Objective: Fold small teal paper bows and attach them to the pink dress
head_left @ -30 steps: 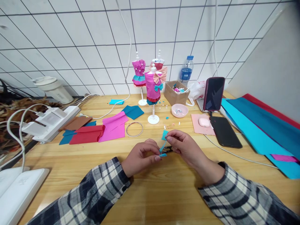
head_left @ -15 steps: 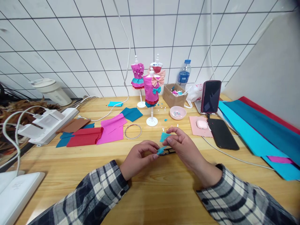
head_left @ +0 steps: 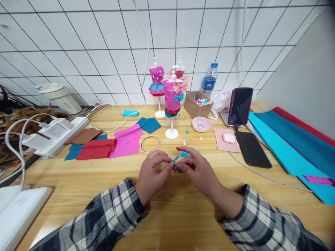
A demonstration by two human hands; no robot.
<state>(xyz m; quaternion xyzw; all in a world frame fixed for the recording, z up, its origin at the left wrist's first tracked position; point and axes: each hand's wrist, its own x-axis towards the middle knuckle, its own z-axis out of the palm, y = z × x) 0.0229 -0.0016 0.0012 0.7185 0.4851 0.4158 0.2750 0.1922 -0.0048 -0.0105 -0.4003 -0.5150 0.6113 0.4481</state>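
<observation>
Let go of the blue cloth piece [head_left: 186, 154] with the right hand [head_left: 202, 172], leaving it on the table [head_left: 183, 212] at that hand's far side. Moved left and nearer, to join the left hand [head_left: 154, 172] in pinching the small blue strip [head_left: 176, 158].

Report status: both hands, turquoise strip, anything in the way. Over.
Left hand pinching turquoise strip. Right hand close against it, grip unclear. Larger turquoise piece partly hidden behind right hand. No obstruction seen.
</observation>
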